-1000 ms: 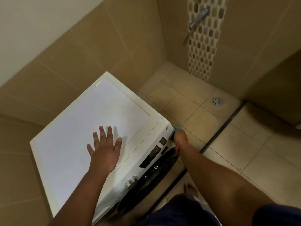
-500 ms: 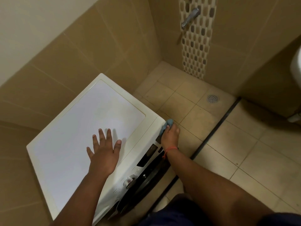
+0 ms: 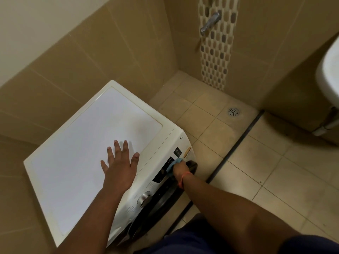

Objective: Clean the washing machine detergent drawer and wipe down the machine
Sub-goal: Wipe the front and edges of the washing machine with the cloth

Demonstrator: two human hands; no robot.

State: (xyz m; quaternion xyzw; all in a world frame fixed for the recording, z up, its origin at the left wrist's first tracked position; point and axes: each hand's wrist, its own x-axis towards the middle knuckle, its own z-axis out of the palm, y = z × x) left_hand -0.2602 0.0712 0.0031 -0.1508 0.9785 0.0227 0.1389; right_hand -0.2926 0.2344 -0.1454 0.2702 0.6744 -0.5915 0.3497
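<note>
The left hand (image 3: 120, 166) lies flat on the white top of the washing machine (image 3: 88, 154), fingers straight and spread, palm down, holding nothing. At about three o'clock from it, over the machine's front edge, the right hand (image 3: 180, 169) holds a small blue cloth (image 3: 174, 163) pressed against the dark control panel (image 3: 165, 170). Only the back of this hand and the wrist with its red thread band (image 3: 183, 178) show; the fingers are tucked behind the hand and the cloth, so how tightly they curl is hard to make out, though they bunch round the cloth. Most of the cloth is covered by the hand.

The machine's front is seen at a steep angle. Its silver dial (image 3: 144, 198) sits at about seven o'clock from the right hand, and the dark round door (image 3: 161, 200) below is largely hidden by the right forearm. The detergent drawer cannot be picked out from this angle.

Beyond the machine, at one o'clock, a floor drain (image 3: 233, 112) sits in the beige tiled floor (image 3: 275, 171). A metal tap (image 3: 210, 22) juts from the pebble-tile strip at twelve o'clock. A white basin (image 3: 330, 74) is cut off by the right edge.
</note>
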